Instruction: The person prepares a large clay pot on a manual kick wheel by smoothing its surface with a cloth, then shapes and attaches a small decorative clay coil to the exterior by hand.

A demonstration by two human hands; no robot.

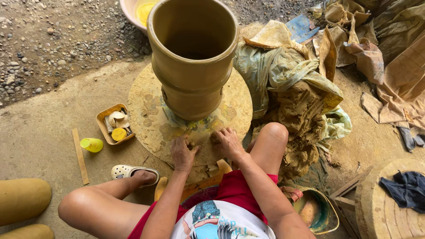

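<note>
A tall wet clay pot (192,57) with a wide mouth stands on a round clay-smeared wheel board (150,119). My left hand (182,153) and my right hand (226,140) rest on the near edge of the board, both pressing a small lump of clay (201,144) between them. The fingers are bent around the clay and coated in it. My knees frame the board on both sides.
A big clay heap (296,119) under plastic sheets lies right of the board. A small tray (115,124) of tools, a yellow cup (91,144) and a wooden stick (80,156) lie at left. A pink basin (133,11) sits behind the pot. A bucket (314,210) stands by my right leg.
</note>
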